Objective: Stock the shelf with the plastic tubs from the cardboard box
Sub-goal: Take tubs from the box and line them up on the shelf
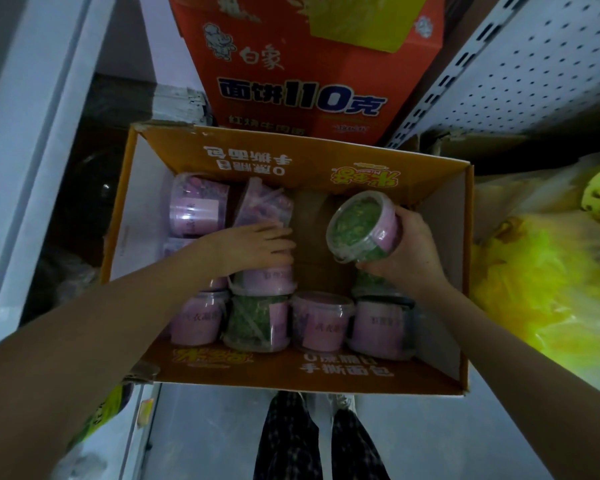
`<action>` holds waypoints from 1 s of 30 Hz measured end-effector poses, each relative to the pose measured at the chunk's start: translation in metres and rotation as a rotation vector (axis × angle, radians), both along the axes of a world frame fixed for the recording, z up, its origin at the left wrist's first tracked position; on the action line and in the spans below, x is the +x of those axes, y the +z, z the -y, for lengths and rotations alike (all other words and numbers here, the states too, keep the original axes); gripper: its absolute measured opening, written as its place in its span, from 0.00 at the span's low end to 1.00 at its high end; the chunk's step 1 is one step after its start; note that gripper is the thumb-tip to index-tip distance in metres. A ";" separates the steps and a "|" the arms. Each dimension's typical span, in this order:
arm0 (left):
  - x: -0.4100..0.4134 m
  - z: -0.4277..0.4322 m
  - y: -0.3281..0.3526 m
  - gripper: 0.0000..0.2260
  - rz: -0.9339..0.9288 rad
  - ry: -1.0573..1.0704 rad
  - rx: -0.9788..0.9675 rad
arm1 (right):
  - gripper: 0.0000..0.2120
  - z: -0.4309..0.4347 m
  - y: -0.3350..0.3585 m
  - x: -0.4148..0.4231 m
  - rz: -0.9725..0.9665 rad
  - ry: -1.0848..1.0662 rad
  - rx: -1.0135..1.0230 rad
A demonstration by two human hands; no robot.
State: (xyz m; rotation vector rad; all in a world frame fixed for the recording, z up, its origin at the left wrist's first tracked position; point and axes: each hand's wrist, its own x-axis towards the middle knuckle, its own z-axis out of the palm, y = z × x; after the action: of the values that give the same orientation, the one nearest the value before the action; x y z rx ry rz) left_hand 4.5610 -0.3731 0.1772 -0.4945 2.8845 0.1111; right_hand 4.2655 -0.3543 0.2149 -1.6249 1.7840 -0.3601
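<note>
An open orange cardboard box point(447, 282) lies below me, holding several clear plastic tubs with pink labels. My right hand point(413, 251) grips one tub with green contents point(359, 226), tilted on its side above the box's right half. My left hand point(257, 249) lies flat, fingers together, on top of a pink tub point(267, 280) in the box's middle. A row of tubs point(319, 322) stands along the near wall. Two more tubs point(201, 206) sit at the far left corner.
A red noodle carton point(309, 71) stands behind the box. White perforated shelving point(520, 67) rises at the right, a white panel point(32, 133) at the left. Yellow-green bagged goods point(541, 271) lie right of the box. My checked trousers point(312, 441) show below.
</note>
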 end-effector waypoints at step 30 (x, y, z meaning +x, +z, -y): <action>-0.043 -0.144 0.313 0.45 -1.359 1.639 0.084 | 0.54 -0.038 0.264 0.025 0.443 0.002 -0.160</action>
State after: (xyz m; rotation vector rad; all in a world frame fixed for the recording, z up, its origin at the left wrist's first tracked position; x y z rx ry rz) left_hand 4.5184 -0.2290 0.4907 -3.5250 2.0647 1.0696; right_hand 4.2902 -0.3161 0.4787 -1.5072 1.4450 -0.8118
